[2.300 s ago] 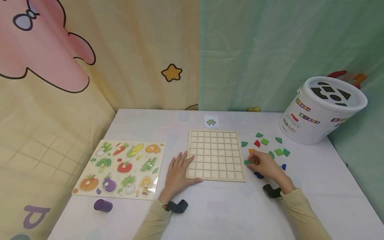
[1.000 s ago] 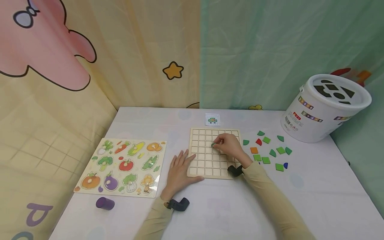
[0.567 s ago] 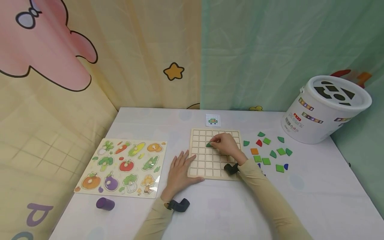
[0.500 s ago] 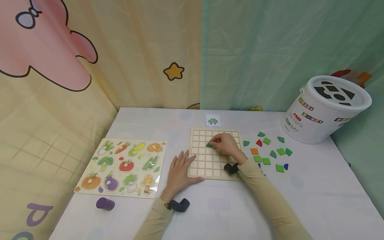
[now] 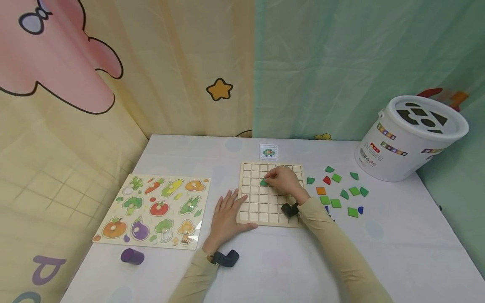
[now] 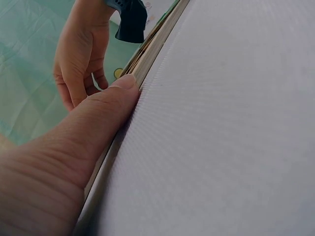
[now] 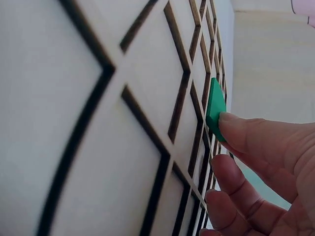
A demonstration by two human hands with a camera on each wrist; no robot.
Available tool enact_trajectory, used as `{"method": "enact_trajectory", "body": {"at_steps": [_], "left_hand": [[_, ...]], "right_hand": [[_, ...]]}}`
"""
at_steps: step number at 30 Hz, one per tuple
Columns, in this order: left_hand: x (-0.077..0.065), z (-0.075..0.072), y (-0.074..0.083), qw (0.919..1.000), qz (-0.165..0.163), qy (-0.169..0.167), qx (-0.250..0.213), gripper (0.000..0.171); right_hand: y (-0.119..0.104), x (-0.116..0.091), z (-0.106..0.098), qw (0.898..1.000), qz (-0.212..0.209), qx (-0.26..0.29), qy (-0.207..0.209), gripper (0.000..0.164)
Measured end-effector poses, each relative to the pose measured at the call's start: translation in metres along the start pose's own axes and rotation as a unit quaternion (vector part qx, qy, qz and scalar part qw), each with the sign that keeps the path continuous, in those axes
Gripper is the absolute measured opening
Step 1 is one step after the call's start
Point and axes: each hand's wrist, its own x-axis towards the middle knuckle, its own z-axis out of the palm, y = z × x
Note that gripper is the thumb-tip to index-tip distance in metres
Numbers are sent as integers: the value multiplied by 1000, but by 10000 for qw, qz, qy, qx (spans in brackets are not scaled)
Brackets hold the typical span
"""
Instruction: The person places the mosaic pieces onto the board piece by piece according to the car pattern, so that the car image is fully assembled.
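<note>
A pale wooden grid board (image 5: 259,210) lies in the middle of the table. Over its left edge rests my left hand (image 5: 226,219), fingers spread and straight; its thumb (image 6: 103,108) touches the near edge in the left wrist view. My right hand (image 5: 285,181) is above the board and pinches a green quarter-circle tile (image 5: 263,182) at the grid's upper middle. In the right wrist view the green tile (image 7: 215,110) is under the thumb, against or just over the grid; I cannot tell whether it lies flat in a cell. Part of the grid is hidden behind the right hand.
Right of the board lie several loose tiles, such as a green square (image 5: 336,203), an orange square (image 5: 321,191) and a red quarter circle (image 5: 326,180). A small picture card (image 5: 268,152) lies behind the board. A white bucket (image 5: 394,160), vegetable puzzle (image 5: 144,227) and purple cylinder (image 5: 132,256) stand around.
From among the loose tiles, my right hand has moved left over the board with a green quarter-circle tile. Over the last half second it barely shifts. My left hand stays put.
</note>
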Motion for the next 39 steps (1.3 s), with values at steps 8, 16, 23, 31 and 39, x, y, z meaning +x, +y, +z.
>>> {"method": "enact_trajectory", "body": {"at_steps": [8,16,23,31,39], "left_hand": [[0,1,-1,10000,13,-10,15,95],[0,1,-1,10000,16,-57,59,95],[0,0,0,10000,15,-47,21,95],[0,2,-1,10000,36,-6,17,96],[0,3,-2,10000,83,29,-12,95]], "right_hand": [[3,-1,0,9996,118,226,-154,10],[10,-5,-3,9991,-272,118,-314,17],[25,-24,-14,9967,-713,370,91,19],[58,-55,-49,9955,-457,374,735,24],[106,-79,-85,9923,614,-5,1075,38]]}}
